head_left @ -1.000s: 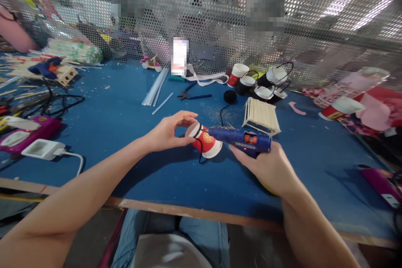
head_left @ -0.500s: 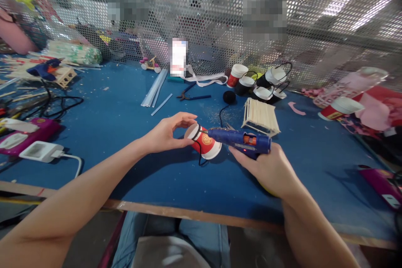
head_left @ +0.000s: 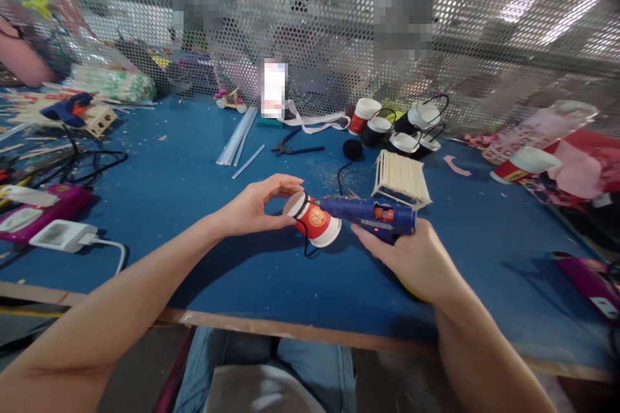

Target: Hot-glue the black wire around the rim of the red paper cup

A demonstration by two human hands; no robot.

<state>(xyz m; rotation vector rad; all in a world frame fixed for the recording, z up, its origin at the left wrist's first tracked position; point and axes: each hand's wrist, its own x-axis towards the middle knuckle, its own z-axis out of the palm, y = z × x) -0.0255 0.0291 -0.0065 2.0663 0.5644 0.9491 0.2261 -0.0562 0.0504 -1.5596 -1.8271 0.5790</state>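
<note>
**Glue gun (head_left: 361, 211) held up to a red-and-white paper cup (head_left: 317, 219)**

A blue counter (head_left: 174, 155) spans the view, its front edge near the person's lap, and a perforated metal screen (head_left: 329, 26) stands along its back.

At the left lies a purple power strip (head_left: 62, 203) with a white adapter (head_left: 62, 234) beside it.

The right hand (head_left: 416, 255) grips the glue gun by its handle, with the nozzle pointing left. The left hand (head_left: 256, 206) pinches the paper cup near one end, thumb below and fingers above. The glue gun sits nearly level, between the right hand and the paper cup.

Beyond the right hand is a boxy frame of pale sticks (head_left: 402, 179). Smaller than that, the paper cup is tilted on its side just above or on the counter, in front of the person and between the two hands; whether it touches the surface cannot be told.

Behind, near the screen, cluster several cups (head_left: 376, 131), some with looped black handles. Clear glue sticks (head_left: 237, 135) lie to the left of dark-handled pliers (head_left: 300, 148), and a black ball (head_left: 352, 149) rests to the pliers' right.

Thinnest of the larger pieces, a black cord (head_left: 301, 205) goes around the cup's pinched end and hangs in a loop below. The nozzle tip is right at this cord; contact is too small to tell. A tiny red light (head_left: 376, 230) shows on the gun's side.
</note>
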